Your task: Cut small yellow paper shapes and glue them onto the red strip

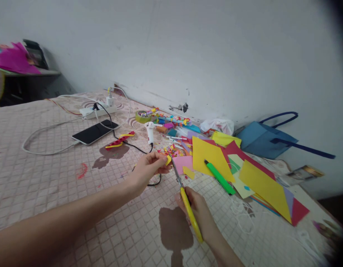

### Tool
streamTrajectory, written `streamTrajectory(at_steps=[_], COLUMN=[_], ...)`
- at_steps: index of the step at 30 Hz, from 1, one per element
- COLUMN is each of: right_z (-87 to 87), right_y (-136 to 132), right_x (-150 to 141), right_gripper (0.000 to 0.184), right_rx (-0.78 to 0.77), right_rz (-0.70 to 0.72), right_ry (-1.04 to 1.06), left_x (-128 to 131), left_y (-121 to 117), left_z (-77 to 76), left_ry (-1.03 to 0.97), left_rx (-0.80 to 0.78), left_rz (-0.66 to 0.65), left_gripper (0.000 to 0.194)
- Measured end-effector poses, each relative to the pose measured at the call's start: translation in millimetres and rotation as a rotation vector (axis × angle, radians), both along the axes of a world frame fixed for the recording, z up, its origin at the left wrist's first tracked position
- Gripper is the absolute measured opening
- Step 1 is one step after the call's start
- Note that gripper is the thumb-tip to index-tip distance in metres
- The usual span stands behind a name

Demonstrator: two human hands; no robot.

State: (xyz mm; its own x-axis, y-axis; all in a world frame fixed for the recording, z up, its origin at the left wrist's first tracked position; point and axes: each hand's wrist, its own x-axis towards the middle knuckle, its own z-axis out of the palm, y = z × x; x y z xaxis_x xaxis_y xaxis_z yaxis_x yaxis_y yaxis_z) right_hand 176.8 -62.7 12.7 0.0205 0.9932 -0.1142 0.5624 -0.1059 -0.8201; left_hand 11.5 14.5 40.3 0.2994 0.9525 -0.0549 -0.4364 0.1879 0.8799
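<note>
Between the fingertips of my left hand (pixel 149 168) is a small piece of yellow paper (pixel 168 160). My right hand (pixel 198 207) grips a pair of scissors (pixel 189 212) with yellow handles, their metal blades pointing up to the paper's edge. Whether the blades touch the paper I cannot tell. Just beyond my left hand lies a heap of small coloured paper scraps (pixel 175 150). A pink paper sheet (pixel 183 162) and a small yellow paper piece (pixel 188 172) lie right of the scissor tips.
A white glue gun (pixel 150 133) stands behind my left hand, its black cord trailing nearby. To the right are yellow sheets (pixel 266 189) and a green cutter (pixel 220 178). A phone (pixel 95 132), a power strip (pixel 99 110) and a blue bag (pixel 266 139) lie farther back.
</note>
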Motion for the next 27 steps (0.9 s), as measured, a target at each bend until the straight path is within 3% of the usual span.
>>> streamTrajectory(at_steps=[10,18,27], right_z=[0.6,1.5,8.2], right_y=[-1,0,0], right_x=[6,7,4], right_gripper=[0.042,0.033,0.031], right_rx=[-0.092,0.033,0.010], right_rz=[0.120,0.130,0.110], right_ry=[0.142,0.023,0.049], left_x=[-5,-6,-10], left_y=[7,11,13], left_z=[2.6,2.9,2.9], left_ry=[-0.007,0.031,0.067], left_rx=[0.001,0.046,0.091], left_rz=[-0.093,-0.100,-0.129], left_gripper=[0.019,0.021,0.019])
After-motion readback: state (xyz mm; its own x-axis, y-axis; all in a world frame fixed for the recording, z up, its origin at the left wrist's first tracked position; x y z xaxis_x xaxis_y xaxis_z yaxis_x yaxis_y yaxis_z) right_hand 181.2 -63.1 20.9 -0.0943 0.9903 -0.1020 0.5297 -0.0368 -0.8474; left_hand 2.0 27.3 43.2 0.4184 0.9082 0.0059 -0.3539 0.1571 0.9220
